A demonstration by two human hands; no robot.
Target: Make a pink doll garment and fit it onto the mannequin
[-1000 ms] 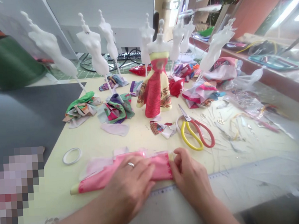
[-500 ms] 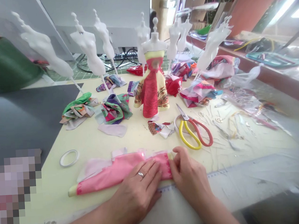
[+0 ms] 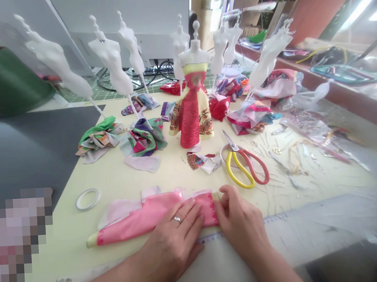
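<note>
Pink cloth (image 3: 132,219) lies flat beneath the left hand, its end at the right fingers

For a neat result, the left hand (image 3: 180,232) should probably press evenly, letting no ripple form, while the right hand (image 3: 239,216) squares the end without dragging it. Its long axis runs crosswise before the person, slightly slanted: the narrow end points out past the left hand and sits nearer the body, while the broader end meets the right fingertips. Yellow edging (image 3: 91,240) finishes the narrow end.

The left hand is spread flat, fingers together, resting on the cloth without gripping it. The right hand is curled, thumb and fingers seemingly pinching the broader end's border; the exact grip is partly hidden.

A clear ruler (image 3: 293,215) extends rightward past the right hand. Beyond the right hand lie scissors (image 3: 236,149); farther off, between both hands' directions, stands a red-and-yellow dress (image 3: 189,120).
</note>
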